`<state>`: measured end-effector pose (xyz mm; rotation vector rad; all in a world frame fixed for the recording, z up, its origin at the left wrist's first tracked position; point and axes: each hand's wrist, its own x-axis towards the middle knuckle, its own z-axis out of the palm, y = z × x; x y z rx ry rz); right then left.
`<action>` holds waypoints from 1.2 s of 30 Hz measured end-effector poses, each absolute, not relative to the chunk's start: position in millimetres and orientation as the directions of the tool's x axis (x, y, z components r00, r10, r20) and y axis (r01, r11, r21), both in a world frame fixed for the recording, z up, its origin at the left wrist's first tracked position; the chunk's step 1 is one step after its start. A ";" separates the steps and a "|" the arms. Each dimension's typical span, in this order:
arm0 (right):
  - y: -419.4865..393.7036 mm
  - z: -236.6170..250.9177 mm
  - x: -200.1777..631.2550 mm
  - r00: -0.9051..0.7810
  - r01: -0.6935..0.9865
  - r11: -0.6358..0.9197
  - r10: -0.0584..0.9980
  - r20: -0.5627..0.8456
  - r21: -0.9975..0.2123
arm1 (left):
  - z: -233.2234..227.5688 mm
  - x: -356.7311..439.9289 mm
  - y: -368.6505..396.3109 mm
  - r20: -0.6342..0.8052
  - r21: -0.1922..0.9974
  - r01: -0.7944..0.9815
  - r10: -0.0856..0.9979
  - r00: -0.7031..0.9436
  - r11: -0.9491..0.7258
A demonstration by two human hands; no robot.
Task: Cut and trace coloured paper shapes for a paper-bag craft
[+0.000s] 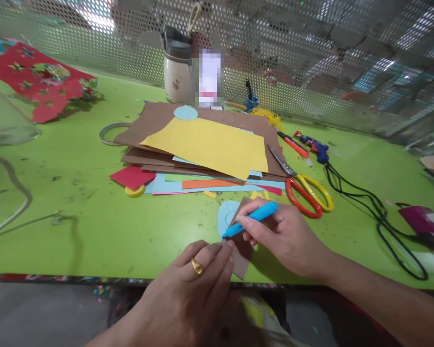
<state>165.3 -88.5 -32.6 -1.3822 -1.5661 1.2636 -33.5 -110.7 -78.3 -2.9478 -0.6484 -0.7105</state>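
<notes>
My right hand [280, 233] is closed round a bright blue marker pen [257, 215]. The pen slants down to the left, its tip at the lower edge of a light blue rounded paper piece [224, 215] that bears drawn curved lines. Partly over that piece lies a small brown paper [241, 255], half hidden by both hands. My left hand [198, 284], with a gold ring, rests with fingers stretched out at the brown paper's left side, fingertips just below the pen tip.
Beyond the hands are stacked brown sheets [130, 132] with a yellow sheet [217, 144] on top. Scissors [305, 193], a cutter knife [294, 146] and a corded glue gun [316, 148] lie to the right. A jug [179, 72] stands behind; red star-cut paper [39, 86] lies left.
</notes>
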 end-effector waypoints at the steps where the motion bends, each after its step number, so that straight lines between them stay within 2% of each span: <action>1: -88.8 -32.7 165.6 -0.202 0.308 -0.033 0.974 -0.100 -0.951 | -78.4 -33.3 -111.0 0.449 0.057 0.408 0.388 0.805 -0.911; 13: -88.6 -33.5 165.9 -0.222 0.281 -0.021 0.971 -0.086 -0.960 | -78.2 -36.7 -106.6 0.439 0.025 0.359 0.333 0.835 -0.933; 23: -87.3 -34.1 168.2 -0.236 0.309 -0.009 0.968 -0.086 -0.951 | -79.0 -34.9 -108.7 0.424 0.017 0.405 0.373 0.825 -0.914; 29: -86.6 -33.3 170.5 -0.213 0.340 0.008 0.975 -0.069 -0.941 | -75.9 -36.3 -105.3 0.443 -0.002 0.362 0.323 0.836 -0.932; 36: -84.5 -35.4 174.7 -0.190 0.354 -0.002 0.979 -0.074 -0.935 | -75.2 -32.7 -109.5 0.451 0.035 0.395 0.367 0.814 -0.918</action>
